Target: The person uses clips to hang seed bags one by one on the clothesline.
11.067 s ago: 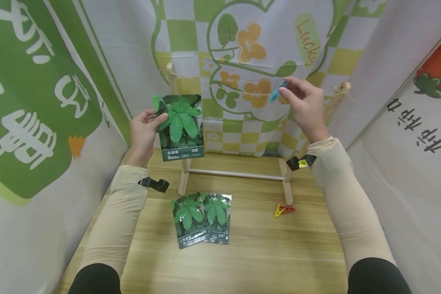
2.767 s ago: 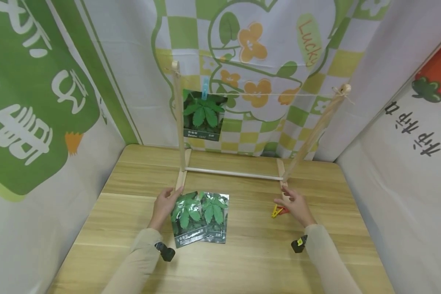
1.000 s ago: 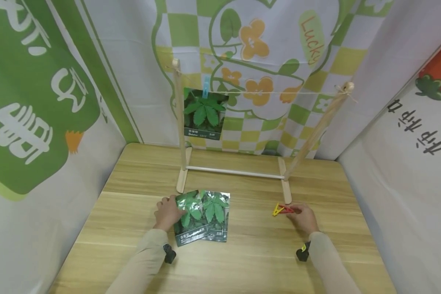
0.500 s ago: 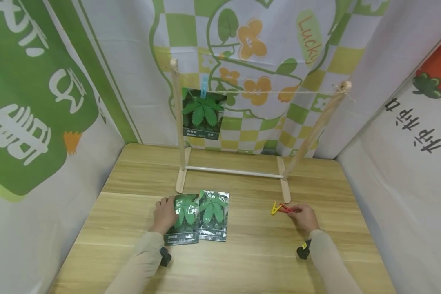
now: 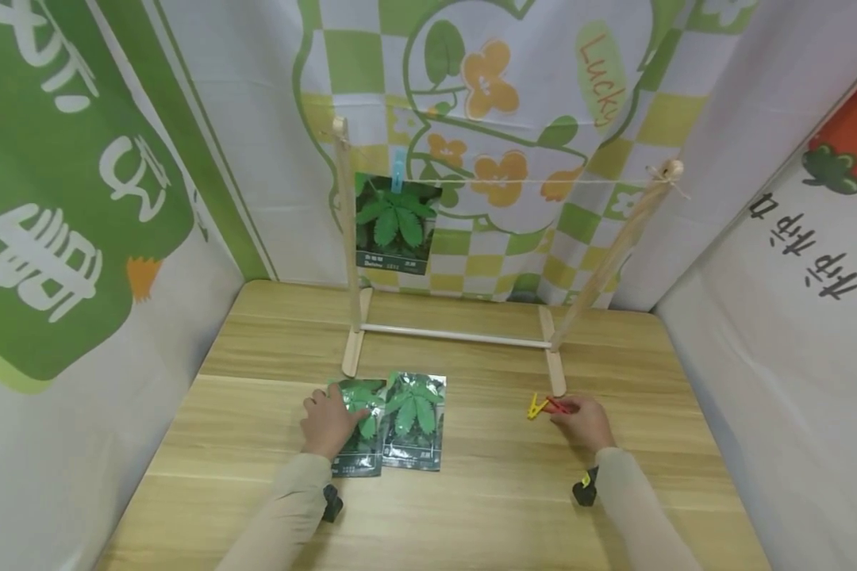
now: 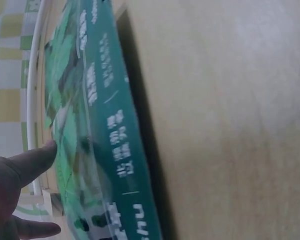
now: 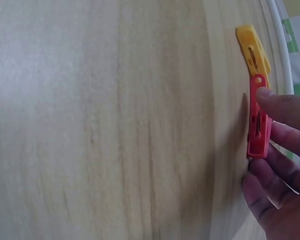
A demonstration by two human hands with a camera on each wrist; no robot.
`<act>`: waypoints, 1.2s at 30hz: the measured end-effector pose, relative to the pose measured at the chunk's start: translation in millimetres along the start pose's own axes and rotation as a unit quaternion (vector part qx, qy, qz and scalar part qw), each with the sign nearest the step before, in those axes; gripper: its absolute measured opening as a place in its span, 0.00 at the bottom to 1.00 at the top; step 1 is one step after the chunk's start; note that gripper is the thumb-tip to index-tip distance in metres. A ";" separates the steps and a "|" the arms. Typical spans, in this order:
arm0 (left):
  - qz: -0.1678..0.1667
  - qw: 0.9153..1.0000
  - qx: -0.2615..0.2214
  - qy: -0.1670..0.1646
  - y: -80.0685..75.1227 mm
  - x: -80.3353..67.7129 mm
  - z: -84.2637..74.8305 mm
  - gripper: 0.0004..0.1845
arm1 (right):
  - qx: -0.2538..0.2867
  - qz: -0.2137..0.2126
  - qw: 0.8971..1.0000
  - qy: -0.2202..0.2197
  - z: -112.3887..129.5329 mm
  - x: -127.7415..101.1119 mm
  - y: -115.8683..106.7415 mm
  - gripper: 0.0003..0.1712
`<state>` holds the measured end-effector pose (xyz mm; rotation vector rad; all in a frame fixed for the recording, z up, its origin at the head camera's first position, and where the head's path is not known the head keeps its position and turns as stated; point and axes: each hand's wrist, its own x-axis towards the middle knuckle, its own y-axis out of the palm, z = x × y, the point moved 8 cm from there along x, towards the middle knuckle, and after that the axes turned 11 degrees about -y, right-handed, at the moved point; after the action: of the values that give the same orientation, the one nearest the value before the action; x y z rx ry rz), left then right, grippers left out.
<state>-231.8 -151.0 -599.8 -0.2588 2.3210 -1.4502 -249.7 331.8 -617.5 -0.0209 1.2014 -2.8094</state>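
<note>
Seed packet (image 5: 360,428) at bench (image 5: 486,507) 7 o'clock, slid off its twin | pressed flat by left hand (image 5: 326,420) | red clip (image 7: 257,117) pinched by right hand (image 5: 584,421) at 4 o'clock | both readied for lifting

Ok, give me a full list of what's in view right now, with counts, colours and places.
Seed packets: three, green; two flat on the table, one hanging from the string.
Blue clip: one, pinning the hung packet.
Red clip: one, on the table by the rack's right foot.
Yellow clip: one, beside the red one.
Wooden rack: one, pale wood, at the back of the table.
Table: one, light wood.
Left hand: on the left flat packet.
Right hand: fingers round the red clip.
</note>
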 end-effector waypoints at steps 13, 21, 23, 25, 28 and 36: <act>-0.004 1.000 -0.016 -0.014 3.2 4.4 3.3 0.41 | -0.045 -0.001 0.999 -0.006 -2.5 -8.1 -8.0 0.15; 0.001 0.997 -0.081 -0.014 -1.1 10.8 6.4 0.38 | -0.052 0.007 0.999 -0.008 2.1 -11.8 -11.0 0.21; -0.002 0.994 -0.106 -0.013 -2.9 12.6 8.9 0.35 | -0.056 0.005 0.998 -0.019 5.9 -10.1 -9.3 0.21; -0.003 0.991 -0.134 -0.014 -4.9 13.9 11.5 0.33 | -0.063 0.000 0.998 -0.024 9.3 -8.4 -7.8 0.21; 0.002 0.986 -0.164 -0.018 -6.5 16.6 15.2 0.32 | -0.069 -0.004 0.997 -0.027 11.9 -6.1 -6.0 0.22; 0.060 0.972 -0.221 -0.058 -4.2 27.4 29.0 0.35 | -0.083 -0.007 0.996 -0.026 10.0 -2.7 -1.0 0.24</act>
<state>-244.7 -186.4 -613.6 -0.3073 2.4885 -0.8253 -246.6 325.4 -609.8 -0.1119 1.4230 -2.6941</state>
